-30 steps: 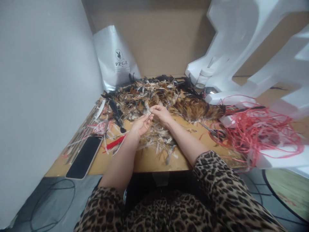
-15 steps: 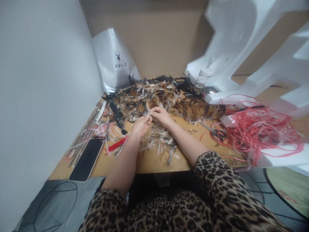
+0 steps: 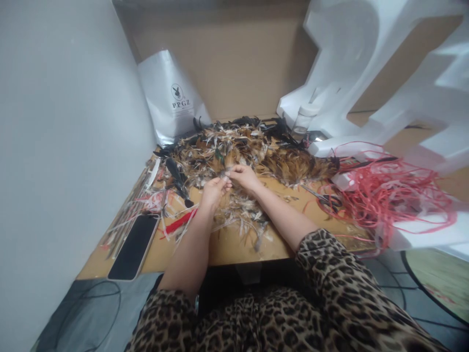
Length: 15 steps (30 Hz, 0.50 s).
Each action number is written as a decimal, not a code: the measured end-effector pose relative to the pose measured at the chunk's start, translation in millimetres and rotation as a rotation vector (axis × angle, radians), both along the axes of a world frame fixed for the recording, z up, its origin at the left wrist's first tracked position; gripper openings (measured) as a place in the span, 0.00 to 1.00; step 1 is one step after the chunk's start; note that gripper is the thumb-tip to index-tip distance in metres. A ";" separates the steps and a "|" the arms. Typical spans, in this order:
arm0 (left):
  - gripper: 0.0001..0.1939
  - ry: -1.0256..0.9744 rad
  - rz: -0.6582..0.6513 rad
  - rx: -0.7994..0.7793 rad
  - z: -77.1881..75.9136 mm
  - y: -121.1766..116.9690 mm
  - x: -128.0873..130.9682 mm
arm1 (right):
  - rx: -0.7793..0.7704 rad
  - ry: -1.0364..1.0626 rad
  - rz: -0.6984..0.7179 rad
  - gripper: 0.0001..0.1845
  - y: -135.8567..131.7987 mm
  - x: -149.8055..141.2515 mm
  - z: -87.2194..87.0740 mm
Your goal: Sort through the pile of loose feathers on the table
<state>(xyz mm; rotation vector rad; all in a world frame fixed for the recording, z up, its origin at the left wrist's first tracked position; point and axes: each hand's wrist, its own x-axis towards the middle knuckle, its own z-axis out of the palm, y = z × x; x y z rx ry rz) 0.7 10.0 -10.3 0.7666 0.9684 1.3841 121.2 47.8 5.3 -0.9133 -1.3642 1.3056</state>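
Worktable (image 3: 227,252), partly bare along its near edge. Feather heap (image 3: 234,139) fills the back; if the pinch slackens, I judge a dropped piece would be lost there, colours being so alike. String tangle (image 3: 406,195), red, lies to the right; a loop could snag the right forearm (image 3: 284,211) if it swings wide. Loose feathers (image 3: 244,215) lie below the fingers; a brushing arm could scatter them. Right hand (image 3: 244,178): thumb and forefinger pinched on the feather tuft (image 3: 227,161). Left hand (image 3: 214,193): fingers curled, thumb pressing the tuft's base. Feather tuft sits between both sets of fingertips, before the heap; its count I can't make out.
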 end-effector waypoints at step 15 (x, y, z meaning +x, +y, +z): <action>0.08 -0.043 -0.203 -0.051 5.7 -4.7 -8.1 | -0.182 0.179 0.240 0.13 3.5 11.0 -0.9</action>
